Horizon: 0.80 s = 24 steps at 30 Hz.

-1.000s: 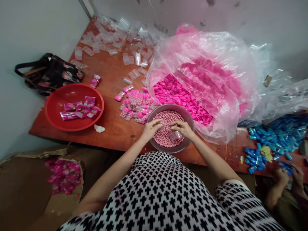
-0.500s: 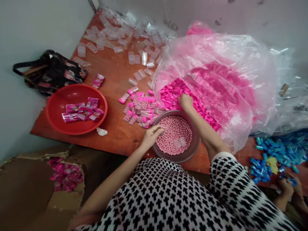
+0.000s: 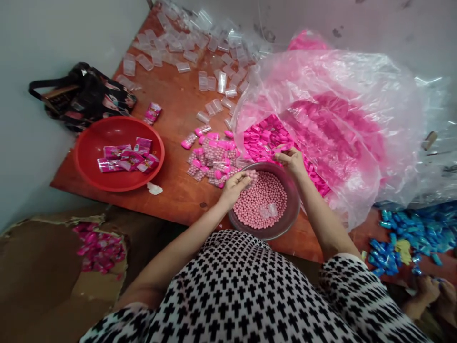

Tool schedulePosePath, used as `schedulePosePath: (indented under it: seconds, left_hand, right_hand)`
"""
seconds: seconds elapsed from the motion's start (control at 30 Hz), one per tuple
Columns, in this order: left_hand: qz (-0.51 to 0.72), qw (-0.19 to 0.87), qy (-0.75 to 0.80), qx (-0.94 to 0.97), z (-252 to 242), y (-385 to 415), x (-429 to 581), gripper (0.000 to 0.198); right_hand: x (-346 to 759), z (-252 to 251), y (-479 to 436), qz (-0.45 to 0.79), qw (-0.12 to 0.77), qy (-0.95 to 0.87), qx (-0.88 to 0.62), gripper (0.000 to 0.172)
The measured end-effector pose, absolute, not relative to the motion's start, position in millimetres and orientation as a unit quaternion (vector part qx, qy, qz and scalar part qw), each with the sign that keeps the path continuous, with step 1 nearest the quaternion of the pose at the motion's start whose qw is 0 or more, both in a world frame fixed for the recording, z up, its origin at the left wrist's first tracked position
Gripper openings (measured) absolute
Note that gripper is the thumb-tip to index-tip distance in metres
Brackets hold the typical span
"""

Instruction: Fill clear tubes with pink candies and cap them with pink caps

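My left hand (image 3: 233, 189) pinches a small clear container (image 3: 253, 177) filled with pink beads, held over the left part of a bowl (image 3: 293, 215). Loose pink candy-like beads (image 3: 257, 200) fill the bowl, and a couple of clear containers (image 3: 268, 210) lie on them. My right hand (image 3: 293, 161) is closed on a pink plastic cap (image 3: 284, 147), above the bowl's far right rim. Behind it, many pink caps (image 3: 262, 138) spill from the mouth of a large clear plastic bag (image 3: 332, 85). Left of the bowl lies a heap of filled, pink-capped containers (image 3: 214, 157).
A red basin (image 3: 119, 183) with pink packets stands at the left, beside a dark floral bag (image 3: 93, 95). Empty clear containers (image 3: 171, 43) lie along the back. A cardboard box (image 3: 39, 267) is below left. Another person's hands (image 3: 426, 290) are near blue pieces (image 3: 421, 233) at right.
My right hand has come back from the pile of caps toward the bowl, now with a pink cap. My left hand has lifted the container slightly. The view has shifted a little.
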<state>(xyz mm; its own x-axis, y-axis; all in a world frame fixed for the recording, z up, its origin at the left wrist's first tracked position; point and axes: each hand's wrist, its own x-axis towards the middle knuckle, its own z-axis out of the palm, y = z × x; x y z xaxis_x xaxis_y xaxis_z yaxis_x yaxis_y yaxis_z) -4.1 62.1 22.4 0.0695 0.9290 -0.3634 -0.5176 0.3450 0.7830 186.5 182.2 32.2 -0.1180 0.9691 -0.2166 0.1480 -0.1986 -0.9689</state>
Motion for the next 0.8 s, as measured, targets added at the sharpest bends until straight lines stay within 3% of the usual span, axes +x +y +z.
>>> schedulePosePath:
  seconds: [0.2,0.33,0.63,0.7,0.8]
  left_hand:
    - [0.572,0.691,0.405,0.179,43.9,64.9,21.0,0.041]
    - [0.581,0.67,0.425,0.18,47.0,55.8,25.4,0.039]
    - [0.543,0.617,0.437,0.366,48.6,41.2,22.7,0.033]
    - [0.538,0.609,0.447,0.373,48.7,39.8,23.0,0.033]
    - [0.551,0.614,0.447,0.346,46.3,37.2,25.7,0.033]
  right_hand:
    - [166.9,52.3,110.2,0.544,0.409,-0.533,-0.503,0.035]
    - [173.4,66.1,91.2,0.498,0.357,-0.603,-0.511,0.04]
    - [194.8,75.4,84.4,0.709,0.262,-0.439,-0.487,0.038]
    - [193.4,78.6,79.9,0.67,0.279,-0.491,-0.482,0.037]
    - [190.8,86.7,72.8,0.509,0.288,-0.657,-0.476,0.031]
